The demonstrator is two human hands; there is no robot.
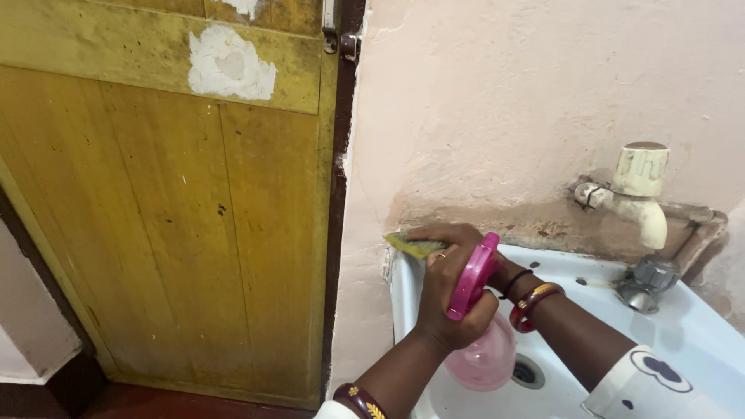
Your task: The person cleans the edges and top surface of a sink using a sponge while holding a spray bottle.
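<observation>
Head view shows you at the back-left corner of a white ceramic washbasin (698, 326), low and right of centre in the frame. Your left hand (454, 306) is wrapped tight around the neck of a pink translucent plastic spray bottle (483, 334), its trigger head poking up above your knuckles and its round body hanging over the bowl, near the metal drain (528, 372). Your right hand (458, 240) crosses behind the left one and presses a yellow-green scrub pad (415, 247) against the basin's rim, right where it meets the pale pink plaster wall (497, 101); the fingers are closed on the pad.

As far as progress can be judged: you are in the middle of scrubbing that one corner. The bowl's visible inner surface looks fairly white, but the strip of wall just above the rim stays brown and stained across to the cream plastic tap (640, 190) at the right, so that band looks undone. The area around the tap base and the chrome fitting (648, 281) beside it shows no sign of foam or wetting that I can make out. Whether spray has been laid down on the corner cannot be told. The worn yellow wooden door (171, 217) fills the left of the frame, apart from your hands.
</observation>
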